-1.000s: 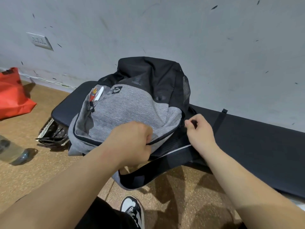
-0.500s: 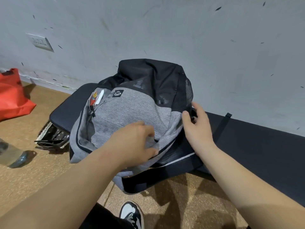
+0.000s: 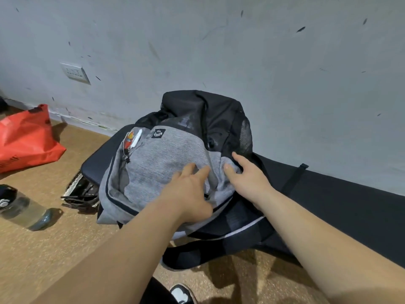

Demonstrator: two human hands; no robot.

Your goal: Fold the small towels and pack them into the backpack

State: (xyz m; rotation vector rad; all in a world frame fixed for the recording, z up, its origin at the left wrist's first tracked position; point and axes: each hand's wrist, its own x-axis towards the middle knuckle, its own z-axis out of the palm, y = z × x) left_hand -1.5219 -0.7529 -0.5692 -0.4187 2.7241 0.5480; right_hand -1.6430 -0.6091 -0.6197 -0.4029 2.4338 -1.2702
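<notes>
Backpack (image 3: 162,163) is lying on the black counter (image 3: 341,198) against the wall, grey front up, black top toward the wall. Left hand (image 3: 190,194) is resting flat on the grey panel, fingers spread, gripping nothing. Right hand (image 3: 247,178) is pressing on the panel's right edge, fingers loosely extended, thumb touching the fabric. Bottle (image 3: 24,209) and red bag (image 3: 26,139) are lying on the floor at left.

The backpack (image 3: 166,167) lies on the bench (image 3: 341,200) against the wall (image 3: 219,51), bottle (image 3: 24,210) on the floor to its left.
</notes>
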